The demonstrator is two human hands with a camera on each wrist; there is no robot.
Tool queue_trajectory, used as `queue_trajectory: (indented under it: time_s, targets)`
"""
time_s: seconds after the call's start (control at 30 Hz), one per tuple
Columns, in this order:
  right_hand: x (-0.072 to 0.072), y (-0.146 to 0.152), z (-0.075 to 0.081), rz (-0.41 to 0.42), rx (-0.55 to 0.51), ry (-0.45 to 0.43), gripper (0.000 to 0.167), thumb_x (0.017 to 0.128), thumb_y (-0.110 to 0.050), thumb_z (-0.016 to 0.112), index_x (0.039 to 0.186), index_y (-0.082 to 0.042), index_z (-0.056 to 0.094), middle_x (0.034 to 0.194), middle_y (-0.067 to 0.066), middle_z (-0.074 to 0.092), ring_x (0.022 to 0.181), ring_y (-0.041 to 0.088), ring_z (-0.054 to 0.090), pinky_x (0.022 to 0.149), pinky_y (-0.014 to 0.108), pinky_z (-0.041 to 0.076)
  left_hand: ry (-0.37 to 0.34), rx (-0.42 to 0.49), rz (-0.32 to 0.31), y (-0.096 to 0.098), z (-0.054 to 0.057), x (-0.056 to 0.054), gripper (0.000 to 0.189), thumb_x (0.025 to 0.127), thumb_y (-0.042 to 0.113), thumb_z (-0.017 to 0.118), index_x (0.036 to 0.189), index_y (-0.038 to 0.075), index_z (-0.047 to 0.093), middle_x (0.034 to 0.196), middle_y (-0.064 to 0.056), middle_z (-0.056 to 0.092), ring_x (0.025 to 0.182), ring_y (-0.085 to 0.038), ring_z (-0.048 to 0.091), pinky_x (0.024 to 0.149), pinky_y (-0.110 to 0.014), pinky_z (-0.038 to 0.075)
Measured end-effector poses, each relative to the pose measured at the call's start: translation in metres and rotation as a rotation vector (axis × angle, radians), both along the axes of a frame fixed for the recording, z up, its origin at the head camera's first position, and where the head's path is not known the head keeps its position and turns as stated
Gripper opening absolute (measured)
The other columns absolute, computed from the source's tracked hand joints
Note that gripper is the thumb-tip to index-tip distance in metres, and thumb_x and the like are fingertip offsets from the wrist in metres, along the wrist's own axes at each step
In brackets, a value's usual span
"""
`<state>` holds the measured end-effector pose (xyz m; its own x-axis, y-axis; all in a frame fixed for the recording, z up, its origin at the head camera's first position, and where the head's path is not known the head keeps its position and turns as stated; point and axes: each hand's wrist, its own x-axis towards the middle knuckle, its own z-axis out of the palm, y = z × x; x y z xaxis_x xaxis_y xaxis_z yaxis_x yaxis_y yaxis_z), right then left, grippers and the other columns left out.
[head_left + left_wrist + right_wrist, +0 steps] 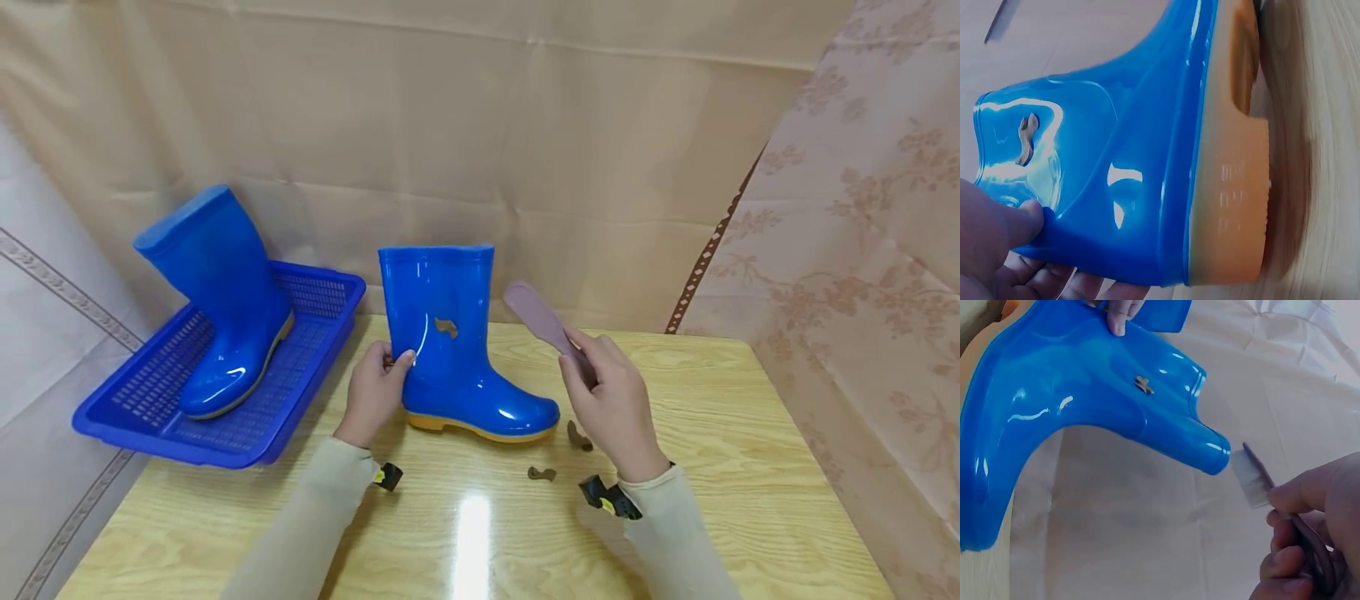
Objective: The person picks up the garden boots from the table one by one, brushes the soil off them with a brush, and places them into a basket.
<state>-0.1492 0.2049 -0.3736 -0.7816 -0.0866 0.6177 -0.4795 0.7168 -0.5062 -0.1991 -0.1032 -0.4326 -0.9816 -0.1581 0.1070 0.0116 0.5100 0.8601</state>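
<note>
A blue rain boot [457, 367] with a yellow sole stands upright on the table, toe to the right. My left hand [377, 387] grips it at the back of the ankle, thumb on the near side and fingers behind. On the boot's shaft sits a small brown patch [446, 327], also visible in the left wrist view. My right hand [611, 400] holds a mauve brush [540, 317] by its handle, raised to the right of the boot. In the right wrist view the brush's pale bristles [1250, 479] face the boot top, apart from it.
At the left, a blue plastic basket [311, 392] holds a second blue boot [232, 308], leaning. Two small brown pieces, one curved [579, 436] and one wavy [542, 473], lie on the wooden table [720, 467] near the boot's toe. A beige cloth [600, 167] hangs behind.
</note>
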Motion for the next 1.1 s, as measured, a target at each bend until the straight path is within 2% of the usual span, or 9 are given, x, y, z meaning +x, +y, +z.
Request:
queue_trajectory:
  time_s: [0.13,0.27,0.4,0.5,0.57,0.67,0.83,1.0,1.1]
  targets:
    - [0.0,-0.003,-0.001,0.035,0.052,-0.042,0.038,0.098,-0.012,0.073,0.135,-0.008,0.068,0.087,0.004,0.059,0.065,0.013,0.046,0.05,0.024,0.038,-0.009,-0.014,-0.031,0.006,0.002,0.004,0.029,0.108,0.028,0.057,0.116,0.001,0.056,0.103,-0.016,0.064,0.09,-0.028,0.06,0.075,-0.038,0.05]
    - [-0.001,-0.005,-0.001,0.066,0.095,-0.102,0.038,0.1,-0.018,0.071,0.137,-0.011,0.067,0.093,0.002,0.063,0.068,0.014,0.049,0.052,0.024,0.042,-0.057,-0.004,-0.175,0.002,0.006,0.006,0.035,0.108,0.03,0.058,0.127,0.001,0.052,0.105,-0.017,0.062,0.086,-0.028,0.058,0.073,-0.039,0.05]
    - [-0.001,-0.005,0.0,0.089,0.11,-0.111,0.037,0.099,-0.017,0.072,0.136,-0.012,0.068,0.091,0.001,0.063,0.068,0.013,0.049,0.052,0.025,0.042,-0.085,0.114,-0.326,-0.005,0.01,0.0,0.061,0.106,0.034,0.061,0.154,0.006,0.034,0.138,-0.02,0.055,0.119,-0.036,0.059,0.099,-0.052,0.052]
    - [-0.001,-0.005,-0.001,0.093,0.115,-0.12,0.037,0.099,-0.017,0.072,0.136,-0.013,0.069,0.088,-0.001,0.061,0.066,0.012,0.048,0.051,0.024,0.04,-0.014,0.279,-0.358,-0.006,0.014,-0.004,0.071,0.107,0.035,0.058,0.162,0.008,0.02,0.159,-0.018,0.039,0.145,-0.037,0.041,0.117,-0.058,0.036]
    - [0.0,-0.005,-0.003,0.093,0.111,-0.128,0.037,0.098,-0.016,0.073,0.136,-0.014,0.069,0.086,-0.002,0.059,0.066,0.012,0.047,0.05,0.024,0.039,0.072,0.39,-0.363,-0.002,0.016,-0.005,0.065,0.11,0.033,0.051,0.162,0.007,0.02,0.161,-0.017,0.036,0.149,-0.035,0.036,0.12,-0.057,0.031]
    - [-0.001,-0.006,-0.004,0.082,0.104,-0.13,0.037,0.098,-0.015,0.073,0.135,-0.014,0.07,0.083,-0.003,0.057,0.065,0.012,0.046,0.049,0.024,0.038,0.166,0.473,-0.379,0.004,0.016,-0.007,0.057,0.113,0.032,0.04,0.161,0.005,0.023,0.16,-0.016,0.038,0.147,-0.032,0.038,0.12,-0.054,0.033]
    - [-0.003,-0.008,-0.009,0.06,0.091,-0.127,0.037,0.097,-0.015,0.074,0.134,-0.014,0.071,0.083,-0.002,0.057,0.064,0.012,0.046,0.049,0.024,0.037,0.168,0.533,-0.35,0.01,0.013,-0.005,0.056,0.114,0.036,0.035,0.161,0.008,0.026,0.156,-0.015,0.045,0.141,-0.032,0.047,0.115,-0.053,0.041]
    - [-0.005,-0.011,-0.009,0.042,0.095,-0.152,0.039,0.099,-0.017,0.073,0.137,-0.016,0.069,0.086,-0.001,0.059,0.066,0.013,0.048,0.05,0.024,0.039,0.106,0.685,-0.205,0.016,0.016,-0.005,0.058,0.111,0.046,0.038,0.159,0.014,0.031,0.152,-0.009,0.05,0.139,-0.026,0.05,0.115,-0.048,0.042]
    - [-0.005,-0.011,-0.009,0.028,0.101,-0.16,0.04,0.098,-0.017,0.073,0.138,-0.017,0.069,0.086,-0.002,0.058,0.066,0.013,0.048,0.049,0.025,0.039,0.12,0.777,-0.128,0.021,0.019,-0.007,0.055,0.111,0.046,0.039,0.155,0.013,0.036,0.147,-0.008,0.054,0.135,-0.023,0.054,0.112,-0.044,0.046]
